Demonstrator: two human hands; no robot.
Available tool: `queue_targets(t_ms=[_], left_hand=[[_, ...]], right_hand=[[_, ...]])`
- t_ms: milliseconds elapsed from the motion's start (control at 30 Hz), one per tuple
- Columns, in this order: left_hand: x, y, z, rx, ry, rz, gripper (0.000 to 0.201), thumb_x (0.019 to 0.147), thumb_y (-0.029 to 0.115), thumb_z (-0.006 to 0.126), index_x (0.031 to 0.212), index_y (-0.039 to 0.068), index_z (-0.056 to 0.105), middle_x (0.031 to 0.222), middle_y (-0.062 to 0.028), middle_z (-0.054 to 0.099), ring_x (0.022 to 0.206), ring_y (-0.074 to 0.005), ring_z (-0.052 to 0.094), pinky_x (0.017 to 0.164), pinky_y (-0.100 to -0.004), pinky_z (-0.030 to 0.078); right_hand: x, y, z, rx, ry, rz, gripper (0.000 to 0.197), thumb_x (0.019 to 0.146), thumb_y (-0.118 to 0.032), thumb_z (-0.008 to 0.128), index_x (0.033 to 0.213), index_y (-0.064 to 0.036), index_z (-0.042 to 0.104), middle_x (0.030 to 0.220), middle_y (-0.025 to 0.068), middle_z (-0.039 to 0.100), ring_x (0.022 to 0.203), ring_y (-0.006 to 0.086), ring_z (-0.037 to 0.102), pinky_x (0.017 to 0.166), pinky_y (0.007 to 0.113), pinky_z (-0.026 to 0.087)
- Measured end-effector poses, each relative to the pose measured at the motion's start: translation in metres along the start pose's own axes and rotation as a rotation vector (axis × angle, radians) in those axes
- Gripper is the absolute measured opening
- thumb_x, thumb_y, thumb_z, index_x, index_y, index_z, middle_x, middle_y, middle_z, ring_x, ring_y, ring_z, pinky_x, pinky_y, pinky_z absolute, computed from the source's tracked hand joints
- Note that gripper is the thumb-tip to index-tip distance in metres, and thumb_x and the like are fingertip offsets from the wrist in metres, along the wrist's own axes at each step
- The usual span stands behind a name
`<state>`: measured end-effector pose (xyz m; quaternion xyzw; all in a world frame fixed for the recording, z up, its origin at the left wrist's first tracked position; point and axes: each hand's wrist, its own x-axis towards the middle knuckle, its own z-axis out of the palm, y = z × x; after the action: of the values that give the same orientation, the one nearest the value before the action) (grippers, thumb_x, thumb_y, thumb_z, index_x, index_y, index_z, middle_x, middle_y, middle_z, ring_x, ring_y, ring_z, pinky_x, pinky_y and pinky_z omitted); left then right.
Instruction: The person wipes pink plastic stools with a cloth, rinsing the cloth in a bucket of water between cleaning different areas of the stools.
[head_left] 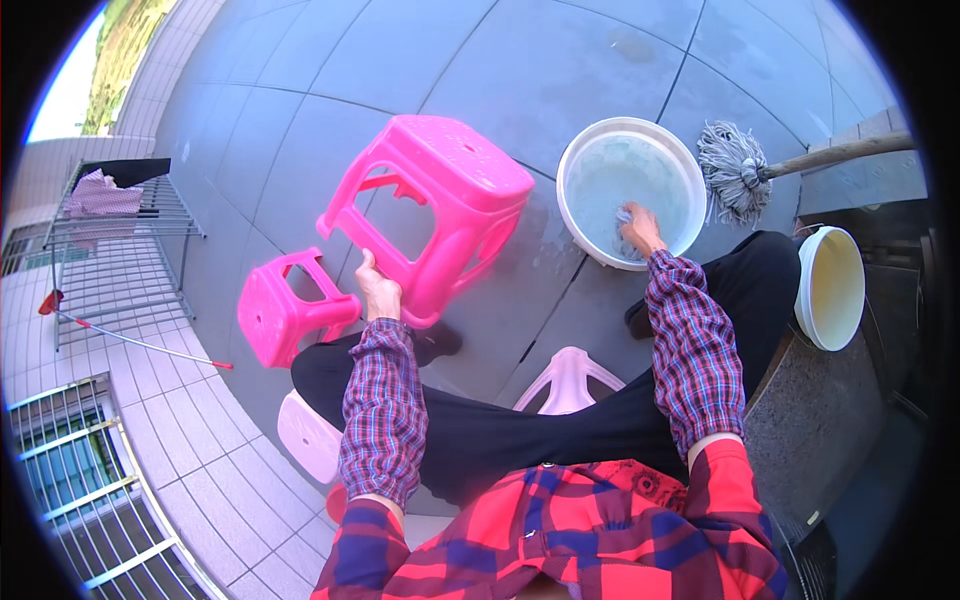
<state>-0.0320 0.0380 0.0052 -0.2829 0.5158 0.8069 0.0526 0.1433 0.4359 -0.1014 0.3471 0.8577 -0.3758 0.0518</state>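
Observation:
A large bright pink plastic stool (470,160) is tilted in front of me on the left. My left hand (380,290) grips one of its legs at the near side. To the right, a round white bucket (569,212) holds cloudy water. Inside its near rim, my right hand (643,230) reaches down at the water with its fingers closed around a small pale cloth (623,215), mostly hidden by the hand. A smaller pink stool (268,320) lies on its side just left of my left hand.
A grey string mop (737,172) lies right of the bucket. Near my right knee stands a cream bucket (832,290). Pale pink stools (568,380) are between my legs and beside my left thigh. A metal rack (120,235) with cloths stands far left by the tiled wall.

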Motion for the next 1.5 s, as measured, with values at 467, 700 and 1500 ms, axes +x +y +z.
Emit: queue_targets(t_ms=[467, 700, 1500], left_hand=[[0.015, -0.08, -0.014, -0.379, 0.163, -0.079, 0.045, 0.091, 0.045, 0.045, 0.111, 0.005, 0.052, 0.112, -0.0074, 0.054, 0.107, -0.0251, 0.046, 0.099, -0.0453, 0.032], [0.01, -0.097, -0.04, -0.314, 0.231, -0.101, 0.05, 0.093, 0.047, 0.04, 0.117, 0.004, 0.047, 0.116, -0.0089, 0.051, 0.108, -0.0264, 0.047, 0.096, -0.0425, 0.036], [-0.063, -0.158, -0.011, 0.054, 0.099, -0.727, 0.058, 0.092, 0.038, 0.041, 0.137, 0.005, 0.025, 0.134, -0.0237, 0.034, 0.119, -0.0408, 0.039, 0.096, -0.0535, 0.037]], right_hand=[[-0.004, -0.014, -0.016, 0.084, -0.017, 0.214, 0.033, 0.068, -0.012, 0.057, 0.1, -0.0029, 0.059, 0.095, 0.0246, 0.061, 0.095, 0.039, 0.058, 0.081, 0.041, 0.044], [-0.004, -0.007, 0.004, -0.126, -0.008, 0.212, 0.033, 0.066, -0.014, 0.066, 0.095, -0.001, 0.057, 0.091, 0.0207, 0.062, 0.089, 0.0345, 0.059, 0.078, 0.041, 0.046], [0.005, 0.003, -0.002, 0.125, -0.126, 0.115, 0.038, 0.069, -0.005, 0.053, 0.107, -0.002, 0.049, 0.093, 0.0247, 0.059, 0.085, 0.0392, 0.061, 0.063, 0.047, 0.052]])
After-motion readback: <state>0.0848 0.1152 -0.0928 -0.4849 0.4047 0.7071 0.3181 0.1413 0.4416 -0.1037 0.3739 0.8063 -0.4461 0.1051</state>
